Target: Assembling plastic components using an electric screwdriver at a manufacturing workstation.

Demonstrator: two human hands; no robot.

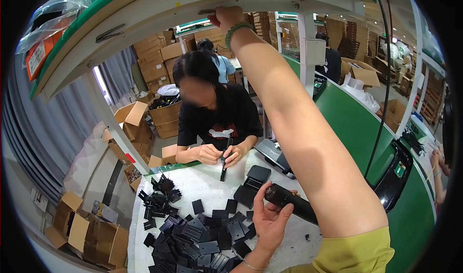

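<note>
My left hand (270, 223) is wrapped round a black cylindrical tool (300, 206) with a ringed end, above the white table top (299, 239). My right arm stretches up across the view, and my right hand (228, 17) is at the underside of the overhead shelf (159, 20) with its fingers curled. A small metal tool like tweezers (206, 12) lies against the shelf right by those fingertips; whether I grip it is hard to see. To the left of my left hand lies a heap of flat black plates (200, 239) and black brackets (161, 191).
Across the table a co-worker (217, 104) holds a slim black part (224, 164). Black boxlike pieces (253, 184) and a grey tray (274, 155) lie near my left hand. Another metal tool (110, 33) sits on the shelf. A black cable (383, 94) hangs right; cartons (91, 234) stand left.
</note>
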